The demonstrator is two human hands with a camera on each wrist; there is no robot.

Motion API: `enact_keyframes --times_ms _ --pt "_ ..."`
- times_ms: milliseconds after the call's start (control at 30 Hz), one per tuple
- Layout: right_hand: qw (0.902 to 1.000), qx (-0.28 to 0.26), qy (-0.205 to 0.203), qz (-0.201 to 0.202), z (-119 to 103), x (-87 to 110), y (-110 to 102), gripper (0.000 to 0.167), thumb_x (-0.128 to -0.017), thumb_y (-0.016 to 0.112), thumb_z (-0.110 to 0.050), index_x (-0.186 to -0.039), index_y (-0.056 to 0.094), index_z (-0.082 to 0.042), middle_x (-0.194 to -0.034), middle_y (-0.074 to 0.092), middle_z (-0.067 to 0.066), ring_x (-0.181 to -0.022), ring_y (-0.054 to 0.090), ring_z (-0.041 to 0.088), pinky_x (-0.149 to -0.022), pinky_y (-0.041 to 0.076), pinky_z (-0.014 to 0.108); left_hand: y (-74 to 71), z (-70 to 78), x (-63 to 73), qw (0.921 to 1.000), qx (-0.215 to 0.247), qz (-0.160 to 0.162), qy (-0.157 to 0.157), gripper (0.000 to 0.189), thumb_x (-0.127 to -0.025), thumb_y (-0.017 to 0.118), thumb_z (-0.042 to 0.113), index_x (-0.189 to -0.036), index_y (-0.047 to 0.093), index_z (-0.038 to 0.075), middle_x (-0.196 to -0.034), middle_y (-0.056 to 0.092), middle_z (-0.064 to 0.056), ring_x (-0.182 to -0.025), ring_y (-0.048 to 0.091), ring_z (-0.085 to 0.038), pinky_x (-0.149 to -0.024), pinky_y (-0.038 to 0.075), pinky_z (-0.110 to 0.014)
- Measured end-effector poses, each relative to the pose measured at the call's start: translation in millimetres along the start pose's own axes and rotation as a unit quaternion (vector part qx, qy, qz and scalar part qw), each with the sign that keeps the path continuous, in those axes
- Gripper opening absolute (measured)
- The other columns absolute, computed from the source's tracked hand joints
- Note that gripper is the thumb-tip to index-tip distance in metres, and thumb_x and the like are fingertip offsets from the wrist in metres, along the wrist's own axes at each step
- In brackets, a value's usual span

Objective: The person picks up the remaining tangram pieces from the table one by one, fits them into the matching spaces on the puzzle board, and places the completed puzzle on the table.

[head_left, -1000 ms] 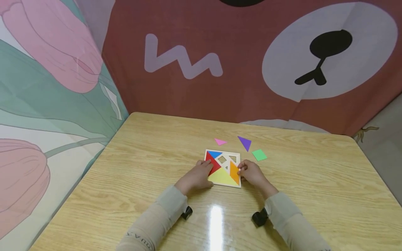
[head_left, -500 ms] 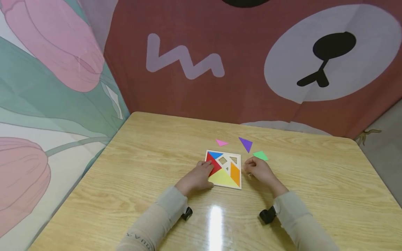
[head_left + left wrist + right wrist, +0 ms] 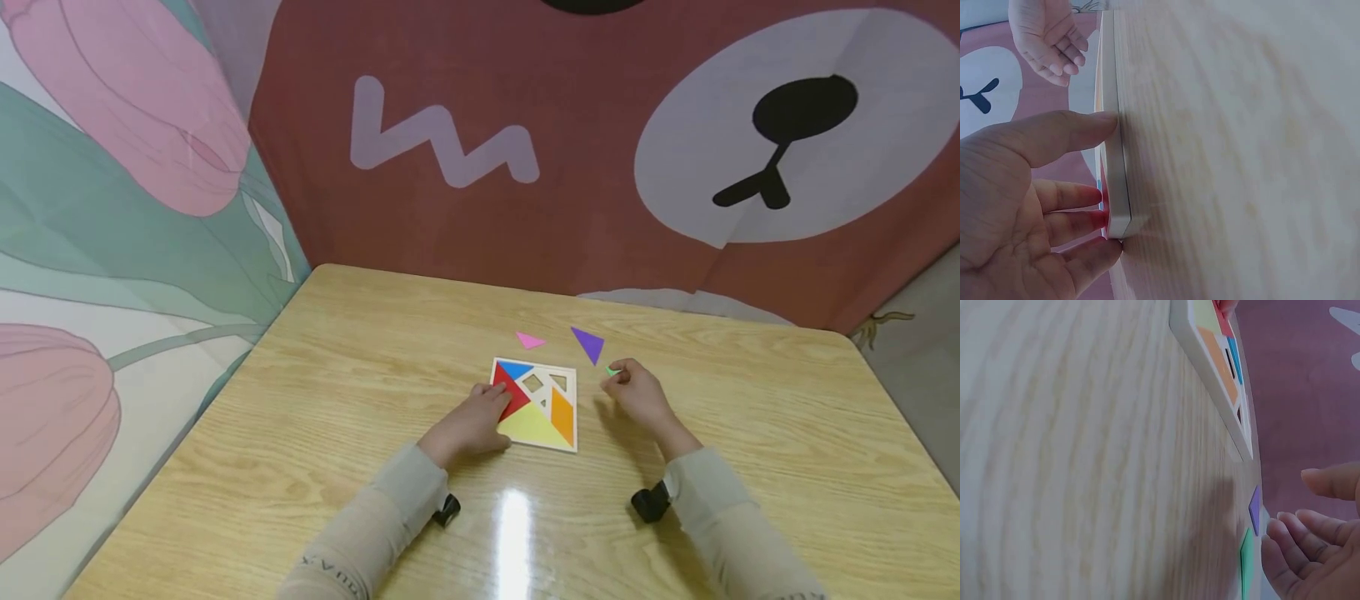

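The left hand [image 3: 474,421] rests on the puzzle tray [image 3: 567,373], thumb and relaxed fingers against its left edge. The right hand [image 3: 636,393], fingers loosely open, touches one green piece [image 3: 612,371] just right of the tray, mostly hiding it. Beyond the tray lie one purple triangle [image 3: 588,342] and one pink triangle [image 3: 529,340].

The white puzzle tray [image 3: 572,370] holds red, blue, yellow and orange pieces; pink triangle [image 3: 529,340], purple triangle [image 3: 588,342] and green piece [image 3: 612,371] lie on the light wood-grain surface [image 3: 315,400].
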State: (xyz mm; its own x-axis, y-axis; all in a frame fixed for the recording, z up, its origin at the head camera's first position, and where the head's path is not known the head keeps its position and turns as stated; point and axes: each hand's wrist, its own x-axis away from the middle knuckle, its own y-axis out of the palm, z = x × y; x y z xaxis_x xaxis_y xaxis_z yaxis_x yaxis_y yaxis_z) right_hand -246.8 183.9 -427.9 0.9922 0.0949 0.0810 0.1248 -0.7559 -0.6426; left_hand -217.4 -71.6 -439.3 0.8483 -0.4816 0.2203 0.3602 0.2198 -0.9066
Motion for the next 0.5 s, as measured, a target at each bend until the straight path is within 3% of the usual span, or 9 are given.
enact_keyframes --times_ms 167,500 --pt "0.9998 0.020 0.003 0.009 1.2 -2.7 -4.7 0.040 -0.083 0.053 -0.012 -0.113 0.040 0.012 -0.095 0.051 0.021 -0.091 0.049 0.034 -0.076 0.041 0.041 -2.5 0.1 0.2 1.0000 -0.003 -0.001 0.000 0.068 -0.075 0.063 0.029 -0.132 0.034 0.005 -0.137 0.028 -0.008 -0.120 0.024 -0.023 -0.095 0.029 -0.030" --pt "0.9995 0.021 0.021 0.002 12.7 -7.1 -10.1 0.044 -0.083 0.053 -0.013 -0.116 0.037 0.012 -0.099 0.050 0.024 -0.092 0.047 0.035 -0.074 0.041 0.040 -1.7 0.4 1.4 1.0000 -0.003 0.000 0.005 0.068 -0.075 0.063 0.029 -0.131 0.035 0.004 -0.137 0.028 -0.009 -0.119 0.024 -0.023 -0.095 0.028 -0.030"
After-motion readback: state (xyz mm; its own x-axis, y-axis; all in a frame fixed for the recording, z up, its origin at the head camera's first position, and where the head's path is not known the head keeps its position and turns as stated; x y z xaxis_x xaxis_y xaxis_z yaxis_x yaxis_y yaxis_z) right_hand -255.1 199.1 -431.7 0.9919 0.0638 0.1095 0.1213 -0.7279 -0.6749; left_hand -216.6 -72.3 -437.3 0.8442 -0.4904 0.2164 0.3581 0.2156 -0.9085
